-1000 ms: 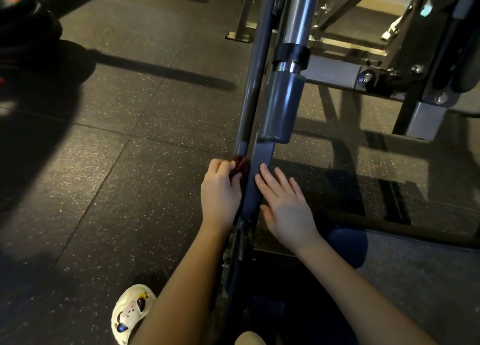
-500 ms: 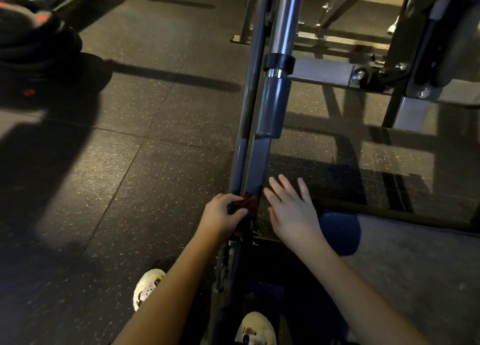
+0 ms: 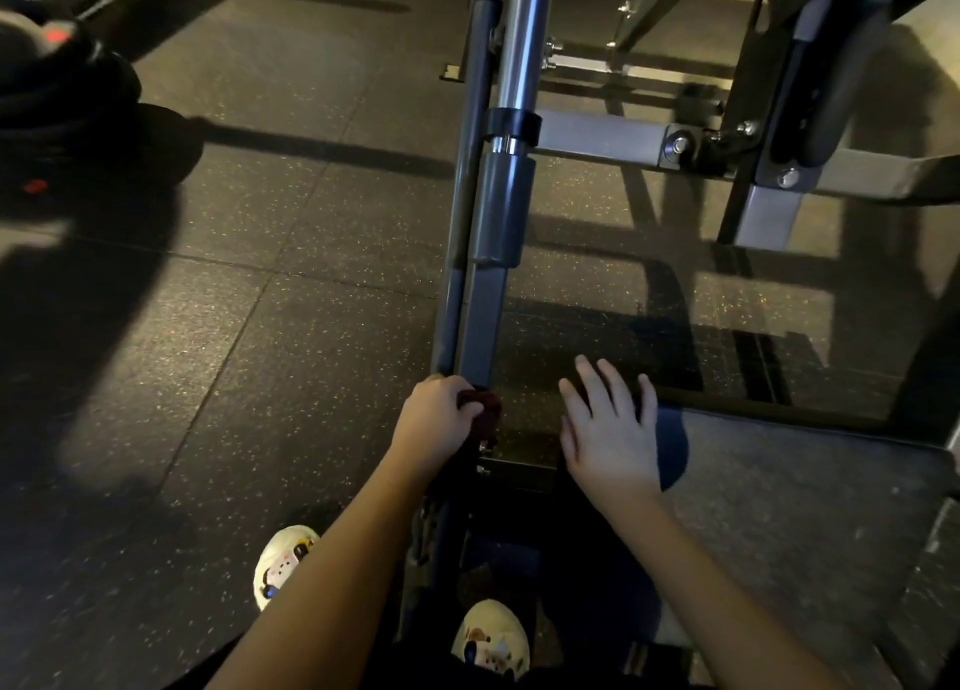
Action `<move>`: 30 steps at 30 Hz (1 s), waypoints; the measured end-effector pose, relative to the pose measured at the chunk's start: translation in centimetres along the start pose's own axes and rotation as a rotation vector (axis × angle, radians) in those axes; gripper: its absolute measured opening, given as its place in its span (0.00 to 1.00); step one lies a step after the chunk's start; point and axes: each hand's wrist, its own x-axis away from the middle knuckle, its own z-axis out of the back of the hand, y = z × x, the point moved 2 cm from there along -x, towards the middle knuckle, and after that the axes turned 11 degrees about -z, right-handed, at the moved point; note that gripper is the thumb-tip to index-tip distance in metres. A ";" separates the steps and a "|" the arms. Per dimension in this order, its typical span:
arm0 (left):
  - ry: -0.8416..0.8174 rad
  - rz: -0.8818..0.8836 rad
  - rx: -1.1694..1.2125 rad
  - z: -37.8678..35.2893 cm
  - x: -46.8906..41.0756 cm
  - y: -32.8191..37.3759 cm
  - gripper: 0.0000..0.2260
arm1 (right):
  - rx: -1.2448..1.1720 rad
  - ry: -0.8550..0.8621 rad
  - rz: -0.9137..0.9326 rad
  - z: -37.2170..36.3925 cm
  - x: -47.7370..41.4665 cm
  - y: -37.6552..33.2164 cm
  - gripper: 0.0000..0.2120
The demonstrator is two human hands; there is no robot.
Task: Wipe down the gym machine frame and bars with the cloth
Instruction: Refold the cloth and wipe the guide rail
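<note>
The cloth [image 3: 482, 409] is gripped in the left hand [image 3: 439, 427], fingers curled, and pressed against the bar [image 3: 480, 320] for rubbing. The right hand [image 3: 610, 432] is held spread, empty, nearby, probably for balance.

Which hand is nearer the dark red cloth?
Left. The left hand grips the dark red cloth at the grey metal bar; the right hand, open, is apart to its right.

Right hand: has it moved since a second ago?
Yes. The right hand has left the grey frame bar it touched and is now to the bar's right, fingers spread.
</note>
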 end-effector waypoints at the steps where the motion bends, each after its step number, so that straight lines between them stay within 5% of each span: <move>1: -0.032 -0.004 0.002 0.0 0.4 0.0 0.07 | 0.006 0.007 -0.009 -0.2 0.0 -0.1 0.25; 5: -0.086 -0.050 -0.007 -0.1 1.7 -0.6 0.06 | -0.003 0.062 0.008 -0.7 0.0 0.0 0.24; 10: 0.124 0.061 0.105 0.6 -0.2 -1.1 0.06 | 0.000 0.065 0.027 -1.0 0.0 0.2 0.25; 17: -0.103 -0.050 0.061 1.0 0.9 -0.9 0.05 | 0.031 0.051 0.010 -1.4 -0.1 0.0 0.25; 23: 0.009 0.025 0.083 0.7 -0.5 -0.8 0.05 | 0.022 0.060 -0.009 -1.3 -0.2 0.0 0.25; 30: -0.067 -0.023 0.054 0.9 1.5 -1.1 0.02 | 0.105 -0.064 -0.037 -0.7 -0.1 -0.4 0.24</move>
